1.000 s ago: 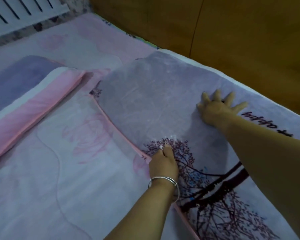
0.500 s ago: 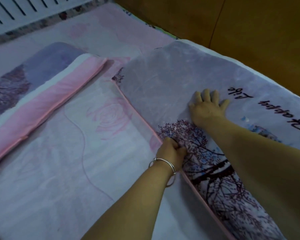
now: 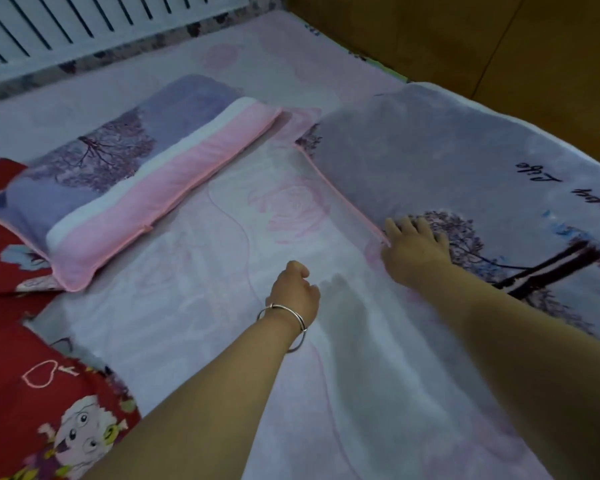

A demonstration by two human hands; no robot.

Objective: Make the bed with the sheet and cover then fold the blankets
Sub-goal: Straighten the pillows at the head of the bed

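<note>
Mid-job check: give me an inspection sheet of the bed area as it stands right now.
Surface: bed sheet, pale pink rose print, spread flat.
Job's things: lilac tree-print blanket lies at the right, pink-piped edge toward the middle; matching pillow at the left.
Clutter: red cartoon-print quilt bunched at the left edge.
Hands: left hand loosely curled over the sheet, holding nothing; right hand flat on the blanket's edge.
Cables: nothing seen.
Surroundings: white slatted panel beyond the bed; wooden wall at the right.
</note>
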